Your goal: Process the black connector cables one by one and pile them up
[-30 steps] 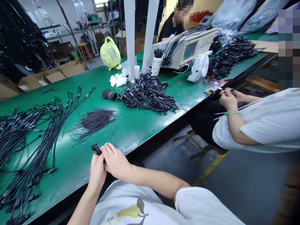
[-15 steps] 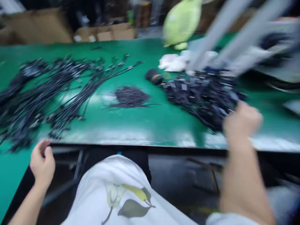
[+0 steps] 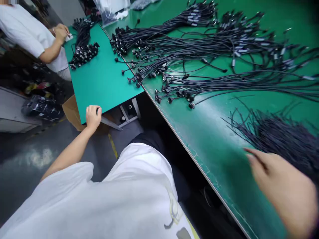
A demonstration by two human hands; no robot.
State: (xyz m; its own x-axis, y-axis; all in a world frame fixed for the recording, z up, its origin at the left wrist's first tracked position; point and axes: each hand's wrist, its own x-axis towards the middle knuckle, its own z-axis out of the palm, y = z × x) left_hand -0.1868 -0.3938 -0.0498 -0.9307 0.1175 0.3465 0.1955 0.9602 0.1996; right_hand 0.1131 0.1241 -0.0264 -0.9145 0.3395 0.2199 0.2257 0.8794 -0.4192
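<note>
1. Nearest, a loose white cotton T-shirt (image 3: 99, 196) with a printed pattern covers the person's torso, and dark trousers show below it.
2. The right hand (image 3: 281, 189), blurred, is open, its fingers stretched out just above a smooth green bench mat (image 3: 219, 149). It is nearest to a heap of thin black wires (image 3: 279, 139), though the blur hides whether it touches them.
3. That heap lies on the mat in a dense, bristling mass. The strands look light, springy and prone to tangling, so they would probably be easiest to take as a small bunch rather than singly.
4. Beyond it, long black cables with small moulded connectors (image 3: 199, 56) fan across the mat. They look light and limp, and their firmer plastic ends seem the surest place to hold.
5. To the left, the left hand (image 3: 93, 118) is curled closed at the corner of a teal bench mat (image 3: 102, 79). A small dark bit shows at its fingers, but whether it grips anything cannot be told.
6. Farther off, a co-worker's hands (image 3: 61, 33) work beside a pile of black connectors (image 3: 83, 54).
</note>
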